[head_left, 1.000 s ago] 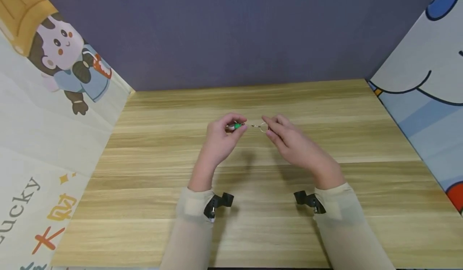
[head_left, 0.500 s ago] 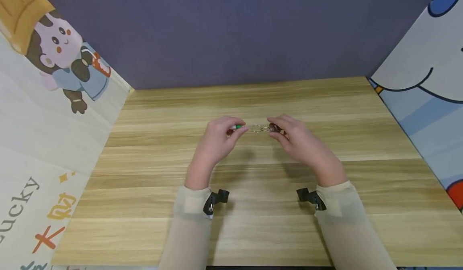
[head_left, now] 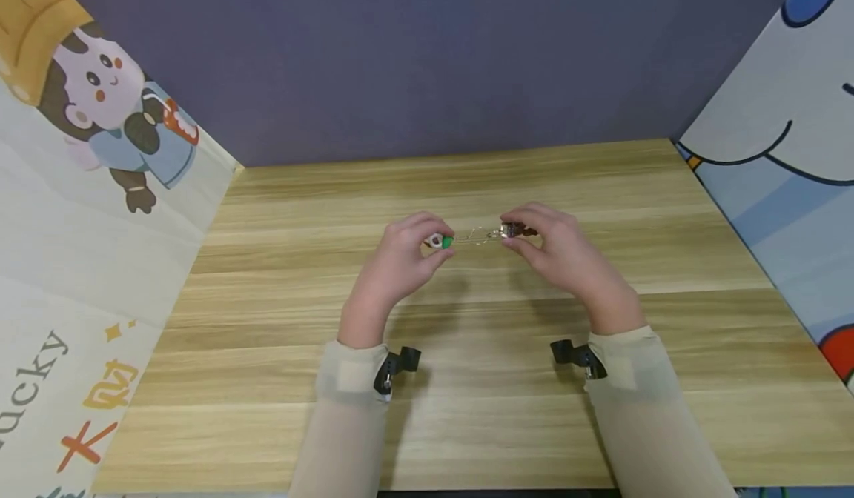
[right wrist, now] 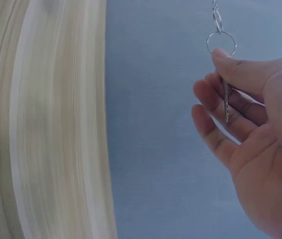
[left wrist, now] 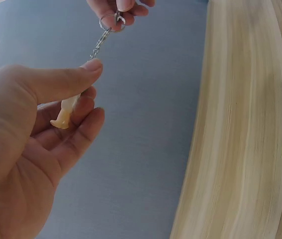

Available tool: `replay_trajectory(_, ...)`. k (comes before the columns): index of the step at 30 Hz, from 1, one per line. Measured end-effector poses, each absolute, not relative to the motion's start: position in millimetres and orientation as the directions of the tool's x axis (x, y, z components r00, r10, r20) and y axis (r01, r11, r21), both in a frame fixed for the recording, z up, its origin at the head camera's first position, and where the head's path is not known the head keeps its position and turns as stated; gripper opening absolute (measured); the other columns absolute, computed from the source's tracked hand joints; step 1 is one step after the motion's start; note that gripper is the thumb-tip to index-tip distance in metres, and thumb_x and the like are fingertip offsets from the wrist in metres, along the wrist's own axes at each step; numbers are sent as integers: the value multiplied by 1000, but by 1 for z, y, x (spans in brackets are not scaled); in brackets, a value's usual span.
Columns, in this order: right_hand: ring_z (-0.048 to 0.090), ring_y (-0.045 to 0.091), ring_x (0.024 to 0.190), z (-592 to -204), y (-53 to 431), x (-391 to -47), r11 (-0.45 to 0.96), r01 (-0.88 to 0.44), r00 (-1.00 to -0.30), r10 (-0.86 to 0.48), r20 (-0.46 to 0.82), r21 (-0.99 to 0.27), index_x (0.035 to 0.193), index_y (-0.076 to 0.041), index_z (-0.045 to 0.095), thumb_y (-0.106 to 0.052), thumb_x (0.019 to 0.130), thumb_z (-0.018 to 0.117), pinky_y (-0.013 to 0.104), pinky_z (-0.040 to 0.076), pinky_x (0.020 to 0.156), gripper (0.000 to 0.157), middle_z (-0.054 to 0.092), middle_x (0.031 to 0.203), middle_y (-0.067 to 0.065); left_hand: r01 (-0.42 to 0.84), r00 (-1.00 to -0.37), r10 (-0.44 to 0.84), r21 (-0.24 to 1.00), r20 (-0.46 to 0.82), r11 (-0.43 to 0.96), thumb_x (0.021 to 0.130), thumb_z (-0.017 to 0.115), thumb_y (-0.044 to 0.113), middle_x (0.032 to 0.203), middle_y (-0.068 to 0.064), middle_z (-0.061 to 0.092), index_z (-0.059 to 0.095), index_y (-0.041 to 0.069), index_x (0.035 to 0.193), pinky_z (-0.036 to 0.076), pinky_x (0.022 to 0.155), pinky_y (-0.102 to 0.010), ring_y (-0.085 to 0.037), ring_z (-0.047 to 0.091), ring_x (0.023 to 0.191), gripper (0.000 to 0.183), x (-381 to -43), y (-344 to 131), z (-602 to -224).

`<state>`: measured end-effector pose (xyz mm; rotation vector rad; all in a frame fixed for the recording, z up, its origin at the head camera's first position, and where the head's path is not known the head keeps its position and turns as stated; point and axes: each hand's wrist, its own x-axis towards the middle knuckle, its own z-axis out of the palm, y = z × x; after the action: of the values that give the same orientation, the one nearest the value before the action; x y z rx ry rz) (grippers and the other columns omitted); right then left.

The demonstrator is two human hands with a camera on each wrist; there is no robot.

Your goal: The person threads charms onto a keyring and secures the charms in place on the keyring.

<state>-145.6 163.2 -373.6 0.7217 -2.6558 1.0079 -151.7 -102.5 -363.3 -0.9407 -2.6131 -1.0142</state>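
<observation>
Between thumb and fingertips my left hand [head_left: 400, 261] pinches a small figurine keychain charm [head_left: 440, 241]. The charm shows green and white in the head view; a peach-coloured end [left wrist: 61, 119] pokes out below the thumb in the left wrist view. From it a thin silver chain [left wrist: 98, 46] runs across to linked metal rings [right wrist: 218, 21]. My right hand [head_left: 563, 253] pinches a metal key [right wrist: 226, 107], its notched edge hanging past the thumb and its head partly hidden by the fingers. One round key ring [right wrist: 235, 45] stands just above that thumb. The chain and rings stretch between both hands.
Under the hands lies a wood-grain tabletop [head_left: 480, 409]. A dark blue-grey panel [head_left: 427, 61] rises behind it. Cartoon-printed panels stand at the left [head_left: 53, 246] and right [head_left: 754, 224]. Each sleeve carries a black wrist mount [head_left: 396, 368].
My right hand has moved slightly right and up, its grip shifting from the ring area to the key. My left hand keeps the charm, which has turned a little.
</observation>
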Motion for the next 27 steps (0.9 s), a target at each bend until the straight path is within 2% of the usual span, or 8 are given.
replay_trajectory(5, 74, 32, 107, -374, 163, -147, 676, -466, -885, -358, 300, -570, 127, 1, 70, -8, 99, 76, 50, 63, 92, 30, 73, 120, 15, 664, -748, 512, 479, 423, 574, 90, 85, 8, 106, -13, 78, 77, -2, 107, 66, 82, -27, -24, 78, 94, 21, -153, -101, -367)
replay_trajectory(8, 73, 32, 107, -375, 164, -147, 683, -441, -897, -349, 270, -583, 127, 1, 70, -8, 99, 76, 51, 63, 93, 31, 73, 119, 15, 660, -751, 512, 452, 416, 600, 90, 85, 11, 104, -13, 79, 77, -2, 107, 66, 77, -23, -22, 79, 90, 23, -154, -100, -371)
replay_trajectory(13, 72, 32, 108, -375, 164, -146, 688, -418, -908, -336, 250, -593, 127, -1, 70, -10, 99, 76, 51, 62, 93, 30, 72, 119, 13, 634, -770, 487, 414, 412, 653, 90, 86, 18, 101, -12, 78, 77, -1, 106, 65, 72, -25, -20, 78, 85, 26, -153, -100, -374)
replay_trajectory(17, 71, 31, 109, -377, 165, -146, 680, -427, -904, -340, 259, -596, 127, -3, 71, -11, 99, 76, 51, 61, 93, 29, 71, 121, 11, 625, -774, 475, 384, 419, 679, 90, 87, 23, 98, -9, 78, 77, 2, 105, 64, 73, -28, -18, 76, 84, 28, -153, -101, -376)
replay_trajectory(21, 69, 30, 110, -379, 167, -146, 671, -442, -896, -360, 259, -596, 125, -6, 72, -12, 98, 77, 50, 61, 93, 28, 69, 122, 10, 598, -795, 463, 383, 391, 704, 89, 88, 27, 100, -6, 80, 78, 6, 104, 65, 81, -32, -18, 76, 89, 28, -155, -104, -379)
replay_trajectory(27, 66, 33, 117, -387, 170, -148, 676, -417, -903, -385, 191, -608, 128, -6, 72, -15, 98, 78, 55, 58, 104, 32, 66, 127, 11, 526, -849, 459, 481, 261, 701, 90, 86, 24, 107, -6, 81, 78, 7, 108, 65, 87, -34, -19, 77, 98, 26, -158, -107, -388)
